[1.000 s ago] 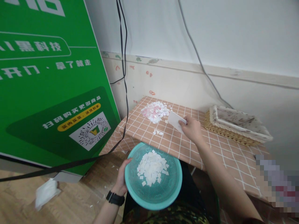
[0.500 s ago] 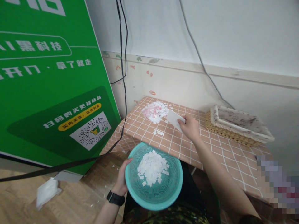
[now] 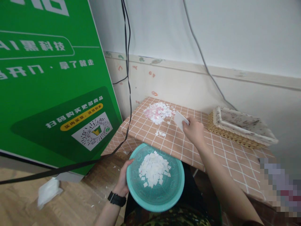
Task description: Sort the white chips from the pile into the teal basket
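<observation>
My left hand [image 3: 124,177] grips the left rim of a teal plastic colander [image 3: 156,207], which is tilted toward me below the table's front edge. A heap of small white paper pieces [image 3: 154,169] lies in it. Over the table, my right hand [image 3: 194,128] pinches a flat white card [image 3: 180,120] by its near end. Left of the card, a pile of white and pink paper scraps [image 3: 158,112] covers the table's far corner. A few loose scraps [image 3: 160,133] lie nearer the front edge.
A brown checked cloth covers the table [image 3: 225,157]. On its right stands a cloth-lined wicker basket [image 3: 240,138] by the wall. A green cabinet [image 3: 54,78] rises at left, with black cables [image 3: 128,62] hanging before it. A white plastic bag [image 3: 49,190] lies on the floor.
My right hand has moved slightly right with the card, away from the scrap pile. My left hand still holds the colander in about the same place.
</observation>
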A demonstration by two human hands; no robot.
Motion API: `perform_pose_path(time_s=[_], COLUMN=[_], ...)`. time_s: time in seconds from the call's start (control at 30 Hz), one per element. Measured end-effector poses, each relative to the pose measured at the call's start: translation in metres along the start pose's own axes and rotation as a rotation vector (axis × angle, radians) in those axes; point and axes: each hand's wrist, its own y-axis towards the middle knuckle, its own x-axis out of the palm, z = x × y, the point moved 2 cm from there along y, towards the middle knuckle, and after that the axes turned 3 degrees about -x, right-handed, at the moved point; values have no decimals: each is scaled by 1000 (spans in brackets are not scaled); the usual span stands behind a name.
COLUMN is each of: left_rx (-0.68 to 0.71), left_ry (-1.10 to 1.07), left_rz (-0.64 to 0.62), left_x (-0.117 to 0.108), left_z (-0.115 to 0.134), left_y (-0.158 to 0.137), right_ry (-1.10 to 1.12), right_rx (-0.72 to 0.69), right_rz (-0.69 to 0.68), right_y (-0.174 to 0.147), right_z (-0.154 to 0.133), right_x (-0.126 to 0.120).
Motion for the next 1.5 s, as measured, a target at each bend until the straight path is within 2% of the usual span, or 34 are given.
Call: perform_pose_path(time_s=[0.17, 0.37, 0.57, 0.73, 0.9, 1.1, 1.27, 1.5], left_rx=[2, -3, -5, 2, -5, -19, -33, -50], left_ry=[3, 29, 32, 25, 5, 12, 2, 5], left_rz=[19, 26, 20, 33, 12, 4, 40, 44], left_x=[0, 0, -1, -2, -3, -4, -3, 3], left_z=[0, 2, 5, 8, 8, 7, 8, 9], left_y=[0, -2, -1, -3, -3, -2, -2, 0], right_ry=[58, 72, 138, 148, 173, 302, 450, 533], right_rx=[-3, 38, -41, -165, -134, -270, -274, -340], right_rz=[10, 5, -65, -100, -83, -158, -124, -245], right_y=[-6, -5, 5, 3, 14, 26, 23, 23], right_z=[1, 3, -5, -4, 6, 14, 21, 23], right_x=[4, 23, 38, 31, 29, 31, 30, 27])
